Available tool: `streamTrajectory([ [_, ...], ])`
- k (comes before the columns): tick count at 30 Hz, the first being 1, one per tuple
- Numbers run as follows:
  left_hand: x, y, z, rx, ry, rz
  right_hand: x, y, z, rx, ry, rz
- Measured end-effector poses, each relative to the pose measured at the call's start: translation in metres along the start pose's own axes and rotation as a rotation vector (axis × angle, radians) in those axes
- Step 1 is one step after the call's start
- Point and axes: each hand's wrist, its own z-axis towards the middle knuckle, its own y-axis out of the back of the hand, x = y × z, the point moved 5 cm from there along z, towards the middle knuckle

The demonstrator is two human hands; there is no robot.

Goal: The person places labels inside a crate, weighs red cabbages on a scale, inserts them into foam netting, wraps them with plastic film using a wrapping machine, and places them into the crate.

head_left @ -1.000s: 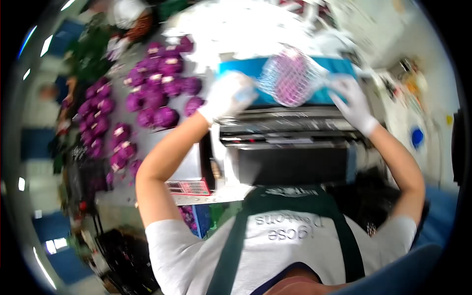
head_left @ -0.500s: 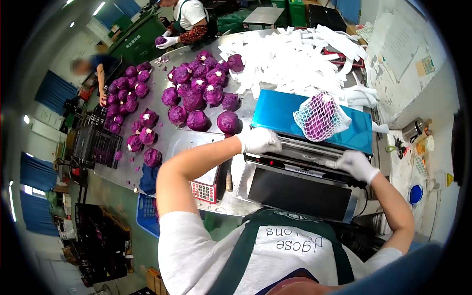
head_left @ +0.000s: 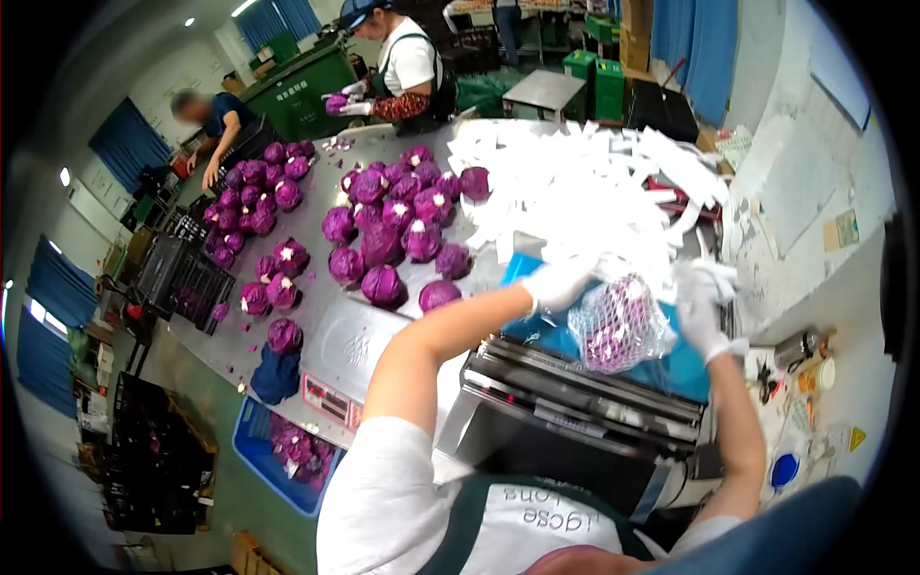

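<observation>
My left hand (head_left: 561, 285), in a white glove, is stretched over the near edge of the pile of white foam net sleeves (head_left: 565, 201); its fingers are blurred. My gloved right hand (head_left: 700, 311) is at the pile's right side, beside a white sleeve, and I cannot make out whether it grips it. Between my hands, a red cabbage in a white net and clear film (head_left: 621, 326) rests on the blue top of the machine (head_left: 685, 374). The machine's dark slotted bar (head_left: 575, 398) runs along its front.
Loose red cabbages (head_left: 383, 244) lie in groups on the metal table (head_left: 316, 249). A scale (head_left: 331, 398) stands at its front edge, above a blue crate (head_left: 251, 450) of purple leaves. Across the table a co-worker (head_left: 407, 67) holds a cabbage; another person (head_left: 225, 125) bends at the left.
Both hands have left the machine's front bar and moved away from me to the foam sleeves. The view has shifted, and the netted cabbage stays on the blue top.
</observation>
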Motion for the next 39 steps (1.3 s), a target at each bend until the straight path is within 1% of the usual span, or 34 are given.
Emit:
streamTrajectory([
  [1,0.002,-0.027,-0.007,0.078,-0.107,0.02,0.025,-0.015,-0.006,0.094,0.096,-0.137],
  [2,0.01,-0.029,-0.013,-0.015,-0.073,-0.049,0.023,-0.024,-0.007,0.075,0.117,-0.11],
  [3,0.012,-0.045,-0.021,-0.083,-0.045,-0.152,0.016,-0.028,-0.02,0.066,0.094,-0.092],
  [5,-0.001,-0.033,-0.014,0.191,0.147,-0.137,0.006,-0.026,-0.035,0.018,0.098,-0.187],
  [6,0.008,-0.042,-0.014,0.031,0.055,-0.213,0.005,-0.023,-0.038,0.055,0.025,-0.19],
  [7,0.005,-0.042,-0.01,0.039,0.09,-0.217,0.0,-0.02,-0.041,0.052,0.018,-0.204],
  [8,0.009,-0.046,-0.013,-0.049,0.073,-0.191,0.001,-0.015,-0.043,0.032,0.05,-0.194],
  [9,0.011,-0.047,-0.013,0.001,0.131,-0.267,-0.004,-0.014,-0.046,0.044,0.086,-0.24],
  [11,0.015,-0.047,-0.013,-0.032,0.127,-0.212,0.004,-0.007,-0.047,0.112,0.203,-0.281],
  [13,0.011,-0.044,-0.013,0.001,0.085,-0.111,0.008,-0.007,-0.05,0.16,0.234,-0.277],
  [14,0.004,-0.04,-0.011,-0.021,0.008,-0.058,0.013,-0.01,-0.051,0.187,0.262,-0.274],
  [15,-0.003,-0.039,-0.01,0.013,-0.034,-0.03,0.018,-0.014,-0.05,0.215,0.29,-0.267],
  [16,-0.01,-0.037,-0.008,0.044,-0.076,-0.002,0.023,-0.021,-0.05,0.196,0.401,-0.24],
  [17,-0.015,-0.036,-0.006,0.073,-0.118,0.027,0.036,-0.028,-0.045,0.333,0.352,-0.355],
  [18,-0.001,-0.049,-0.006,0.091,-0.14,0.026,0.046,-0.035,-0.04,0.347,0.37,-0.365],
  [19,-0.007,-0.046,-0.003,0.099,-0.105,-0.128,0.052,-0.04,-0.037,0.363,0.387,-0.372],
  [20,-0.02,-0.041,0.003,0.108,-0.067,-0.282,0.051,-0.05,-0.035,0.315,0.424,-0.342],
  [21,-0.032,-0.038,0.006,0.114,-0.027,-0.436,0.045,-0.055,-0.035,0.32,0.386,-0.363],
  [22,-0.039,-0.037,0.006,0.119,-0.004,-0.488,0.046,-0.057,-0.032,0.324,0.348,-0.385],
  [23,-0.038,-0.043,0.007,0.156,0.04,-0.653,0.045,-0.058,-0.029,0.328,0.313,-0.41],
  [24,-0.033,-0.053,0.008,0.193,0.085,-0.816,0.044,-0.06,-0.027,0.262,0.342,-0.336],
  [25,-0.03,-0.062,0.007,0.23,0.129,-0.977,0.042,-0.062,-0.026,0.25,0.32,-0.29],
  [27,-0.024,-0.088,0.005,0.272,0.387,-1.536,0.04,-0.064,-0.025,0.235,0.276,-0.194],
  [28,-0.021,-0.1,0.003,0.25,0.538,-1.794,0.038,-0.066,-0.025,0.277,0.195,-0.135],
  [29,-0.037,-0.087,0.006,0.255,0.636,-1.996,0.04,-0.066,-0.026,0.243,0.169,-0.024],
  [30,-0.051,-0.071,0.005,0.167,0.683,-1.981,0.041,-0.067,-0.029,0.231,0.143,-0.002],
  [31,-0.044,-0.067,0.005,0.163,0.46,-1.687,0.042,-0.068,-0.032,0.223,0.114,0.025],
  [33,-0.024,-0.058,-0.005,0.141,0.058,-1.08,0.046,-0.063,-0.032,0.188,-0.009,0.233],
  [34,-0.03,-0.04,-0.001,0.184,0.128,-1.155,0.051,-0.06,-0.033,0.174,-0.074,0.34],
  [35,-0.047,-0.02,-0.007,0.262,0.346,-1.442,0.06,-0.053,-0.033,0.149,-0.096,0.592],
  [37,-0.065,0.004,-0.025,0.509,0.281,-1.448,0.101,-0.024,-0.034,0.26,-0.014,0.365],
  [38,-0.074,0.015,-0.041,0.502,0.082,-1.203,0.121,-0.018,-0.038,0.342,-0.051,0.565],
  [39,-0.091,0.023,-0.055,0.589,0.08,-1.077,0.14,-0.008,-0.047,0.404,-0.1,0.555],
])
